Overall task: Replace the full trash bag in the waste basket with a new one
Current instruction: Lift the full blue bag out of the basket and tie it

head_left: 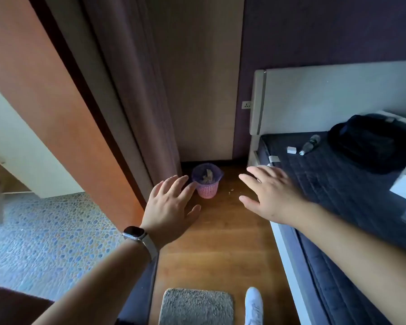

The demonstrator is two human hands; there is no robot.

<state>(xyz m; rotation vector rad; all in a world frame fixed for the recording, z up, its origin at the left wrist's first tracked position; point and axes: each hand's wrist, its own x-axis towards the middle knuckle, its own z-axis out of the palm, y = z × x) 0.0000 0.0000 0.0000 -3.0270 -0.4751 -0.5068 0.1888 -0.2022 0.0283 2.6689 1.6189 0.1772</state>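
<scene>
A small pink mesh waste basket stands on the wooden floor in the far corner, by the curtain. A purple trash bag lines it, folded over the rim, with crumpled paper inside. My left hand, a watch on its wrist, is stretched out with fingers spread, just left of the basket in the view and well above the floor. My right hand is also spread open, to the right of the basket. Neither hand holds anything. No new bag is in sight.
A bed with a dark quilted mattress runs along the right, carrying a black bag, a bottle and a white charger. An orange door stands at left, a grey mat and my white shoe below. Small crumbs lie beside the basket.
</scene>
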